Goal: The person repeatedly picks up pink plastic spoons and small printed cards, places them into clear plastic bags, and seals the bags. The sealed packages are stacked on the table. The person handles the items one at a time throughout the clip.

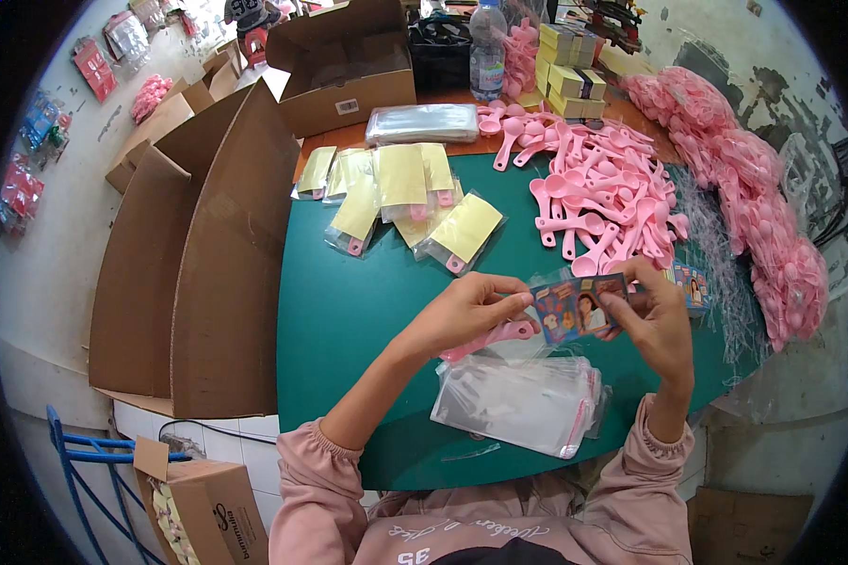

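One glossy card (565, 313), plastic scoop (486, 341)

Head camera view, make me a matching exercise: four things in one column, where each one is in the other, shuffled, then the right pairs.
Things:
1. Water bottle
2. Printed card
3. Stacked clear bags
4. Loose pink spoons

Places:
A. Flat on the green tabletop, at its near side
B. Heaped to the right of the yellow-backed packets
C. Standing upright, towards the back
D. In the right hand

Pairs: 1-C, 2-D, 3-A, 4-B
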`<state>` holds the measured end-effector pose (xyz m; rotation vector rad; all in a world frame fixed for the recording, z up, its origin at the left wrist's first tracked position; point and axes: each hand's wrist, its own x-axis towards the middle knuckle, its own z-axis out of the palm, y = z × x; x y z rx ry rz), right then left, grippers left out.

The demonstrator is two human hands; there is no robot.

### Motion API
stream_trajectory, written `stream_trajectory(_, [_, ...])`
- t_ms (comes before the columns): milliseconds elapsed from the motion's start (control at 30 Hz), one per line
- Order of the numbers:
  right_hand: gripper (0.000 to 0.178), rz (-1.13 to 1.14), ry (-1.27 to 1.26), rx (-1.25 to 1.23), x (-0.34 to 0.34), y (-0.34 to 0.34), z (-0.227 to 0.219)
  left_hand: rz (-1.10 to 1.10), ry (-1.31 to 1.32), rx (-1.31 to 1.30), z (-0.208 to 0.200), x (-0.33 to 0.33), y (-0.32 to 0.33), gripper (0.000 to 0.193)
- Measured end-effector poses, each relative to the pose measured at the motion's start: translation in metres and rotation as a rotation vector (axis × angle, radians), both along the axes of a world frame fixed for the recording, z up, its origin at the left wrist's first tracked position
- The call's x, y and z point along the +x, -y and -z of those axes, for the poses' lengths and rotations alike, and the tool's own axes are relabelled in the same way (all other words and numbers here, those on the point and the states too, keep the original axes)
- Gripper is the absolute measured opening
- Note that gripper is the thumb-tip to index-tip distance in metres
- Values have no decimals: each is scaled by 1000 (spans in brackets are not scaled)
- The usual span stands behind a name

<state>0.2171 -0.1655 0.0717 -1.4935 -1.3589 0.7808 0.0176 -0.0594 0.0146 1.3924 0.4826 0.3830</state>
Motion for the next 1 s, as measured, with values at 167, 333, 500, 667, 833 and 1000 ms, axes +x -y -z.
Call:
stream_trajectory(167, [17, -349, 295, -213, -1, -16, -1, 69, -65, 302, 5, 3, 2, 28])
stream_trajectory(333, [19, -567, 266, 99, -11, -44, 38, -10, -254, 449, -14, -1, 6, 44])
stream_trajectory(500, [19, -397, -47, -183, 0, -57, 51, 0, -378, 482, -13, -19, -17, 48])
stream_trajectory(667, [26, -169, -341, -281, 8, -60, 53, 16, -9, 372, 7, -39, -45, 49])
stream_trajectory(833, [15, -190, -415, -283, 13, -55, 44, -2, -67, 68, 1, -36, -47, 52])
stream_trajectory(1000, [14, -206, -329, -288, 17, -53, 53, 14, -79, 20, -6, -31, -38, 57])
